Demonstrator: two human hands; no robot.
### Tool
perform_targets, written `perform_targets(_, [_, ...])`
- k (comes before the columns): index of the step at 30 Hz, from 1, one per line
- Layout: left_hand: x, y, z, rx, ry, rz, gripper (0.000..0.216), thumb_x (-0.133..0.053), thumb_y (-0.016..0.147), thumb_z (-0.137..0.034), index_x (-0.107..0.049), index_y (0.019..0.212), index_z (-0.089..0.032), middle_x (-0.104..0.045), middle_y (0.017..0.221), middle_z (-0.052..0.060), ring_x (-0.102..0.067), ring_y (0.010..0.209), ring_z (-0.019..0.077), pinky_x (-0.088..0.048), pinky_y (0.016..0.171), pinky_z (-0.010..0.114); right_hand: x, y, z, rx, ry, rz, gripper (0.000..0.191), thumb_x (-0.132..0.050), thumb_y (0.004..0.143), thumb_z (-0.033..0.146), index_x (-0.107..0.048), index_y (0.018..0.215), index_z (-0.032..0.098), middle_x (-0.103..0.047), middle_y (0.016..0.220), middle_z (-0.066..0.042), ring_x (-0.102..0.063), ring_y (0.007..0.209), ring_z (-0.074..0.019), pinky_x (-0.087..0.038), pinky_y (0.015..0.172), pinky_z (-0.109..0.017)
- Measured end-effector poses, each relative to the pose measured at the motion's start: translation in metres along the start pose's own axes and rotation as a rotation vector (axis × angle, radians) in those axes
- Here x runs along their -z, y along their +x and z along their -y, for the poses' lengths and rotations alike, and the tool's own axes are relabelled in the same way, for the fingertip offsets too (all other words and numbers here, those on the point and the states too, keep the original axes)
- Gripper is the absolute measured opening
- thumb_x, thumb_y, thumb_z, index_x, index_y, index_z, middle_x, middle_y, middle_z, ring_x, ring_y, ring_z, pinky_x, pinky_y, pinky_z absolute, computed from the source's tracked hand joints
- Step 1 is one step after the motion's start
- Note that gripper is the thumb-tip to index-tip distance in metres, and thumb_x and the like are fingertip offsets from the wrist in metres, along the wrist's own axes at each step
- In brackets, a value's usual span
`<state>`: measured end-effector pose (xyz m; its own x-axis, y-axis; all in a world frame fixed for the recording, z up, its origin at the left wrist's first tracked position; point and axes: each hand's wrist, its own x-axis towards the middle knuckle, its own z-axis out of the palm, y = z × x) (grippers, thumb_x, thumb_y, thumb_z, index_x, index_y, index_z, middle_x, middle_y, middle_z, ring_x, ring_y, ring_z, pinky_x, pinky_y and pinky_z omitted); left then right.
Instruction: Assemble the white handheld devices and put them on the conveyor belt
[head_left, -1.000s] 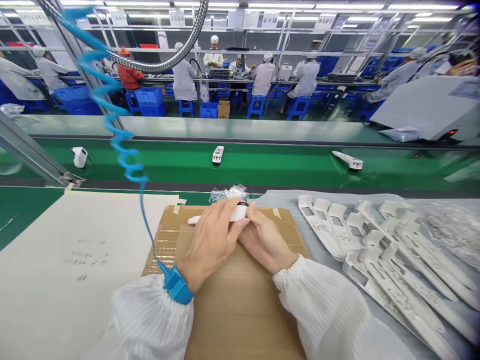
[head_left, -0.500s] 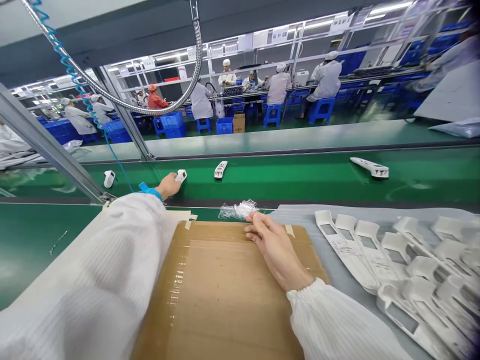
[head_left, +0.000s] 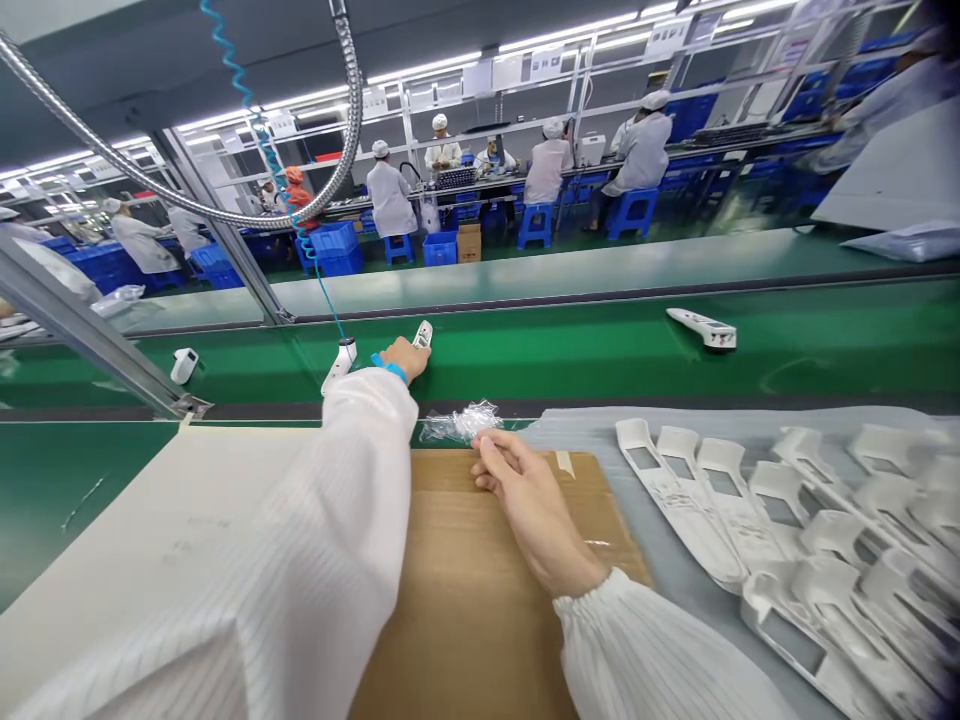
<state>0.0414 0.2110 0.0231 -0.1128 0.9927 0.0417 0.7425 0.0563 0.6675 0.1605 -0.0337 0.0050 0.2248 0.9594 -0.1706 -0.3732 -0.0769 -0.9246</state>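
My left hand [head_left: 406, 357] reaches across the green conveyor belt, its fingers closed around the lower end of a white handheld device [head_left: 424, 333]. The fingertips are hidden behind the hand. Just left of its blue wristband lies another white handheld device [head_left: 340, 365], tilted on the belt. My right hand [head_left: 521, 490] hovers over the front of the brown cardboard [head_left: 465, 590], fingers loosely bent and slightly apart, with nothing visible in them. Its fingertips are beside crumpled clear plastic [head_left: 465, 422]; whether they touch it I cannot tell.
Several white plastic shells [head_left: 720, 500] lie on grey foam sheeting at the right. More white devices rest on the belt at far left [head_left: 184, 366] and right [head_left: 705, 330]. A metal post [head_left: 217, 220] and a coiled blue cord [head_left: 259, 125] stand near my left arm. Co-workers sit beyond.
My left hand has let go of one white device, which now lies on the belt, and moved right to grip another. The right hand stays near the plastic. The view has shifted slightly.
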Motion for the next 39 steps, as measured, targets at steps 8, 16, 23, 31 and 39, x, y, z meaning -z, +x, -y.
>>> perform_targets(8, [0.071,-0.074,0.006,-0.174,-0.396,-0.096,0.059,-0.073,0.076,-0.021,-0.047,0.128,-0.017,-0.067,0.107,0.008,-0.065,0.090,0.0180,-0.051,0.076,0.028,-0.002,-0.002,0.000,0.044,-0.043,0.000,0.049,-0.072,0.073,0.059,-0.064,0.100,0.019,-0.064,0.096,-0.005,-0.055,0.077,-0.0142,-0.046,0.070,-0.029])
perform_targets(16, [0.080,-0.186,0.032,-0.266,-0.574,0.092,0.062,-0.065,0.086,-0.032,-0.037,0.138,-0.018,-0.072,0.094,0.006,-0.068,0.089,0.0224,-0.050,0.083,0.036,0.002,-0.003,-0.002,0.219,-0.352,-0.005,0.041,-0.062,0.084,0.058,-0.063,0.105,0.022,-0.060,0.079,0.000,-0.053,0.074,-0.0161,-0.042,0.072,-0.032])
perform_targets(23, [0.062,-0.200,0.061,-0.398,-0.254,0.315,0.028,-0.052,0.090,-0.022,-0.065,0.114,-0.023,-0.071,0.101,0.005,-0.064,0.090,0.0223,-0.046,0.080,0.032,-0.001,-0.015,0.005,0.590,-0.667,0.044,0.018,-0.057,0.093,0.039,-0.067,0.103,0.028,-0.064,0.110,-0.004,-0.057,0.082,-0.0179,-0.044,0.074,-0.033])
perform_targets(31, [0.070,-0.208,0.055,-0.509,-0.353,0.463,0.027,-0.053,0.089,-0.022,-0.071,0.109,-0.026,-0.072,0.094,0.002,-0.062,0.079,0.0196,-0.044,0.072,0.028,-0.004,-0.008,0.011,0.979,-1.335,-0.005,0.019,-0.049,0.098,0.022,-0.066,0.091,0.026,-0.070,0.102,-0.004,-0.057,0.093,-0.0210,-0.035,0.079,-0.037])
perform_targets(39, [0.079,-0.196,0.057,-0.092,-0.443,0.258,0.027,-0.051,0.091,-0.027,-0.065,0.111,-0.016,-0.063,0.066,0.002,-0.060,0.058,0.0161,-0.044,0.056,0.025,-0.014,0.007,0.008,0.850,-1.396,0.075,0.019,-0.041,0.094,0.010,-0.055,0.086,0.021,-0.067,0.091,-0.003,-0.054,0.084,-0.0182,-0.032,0.079,-0.035])
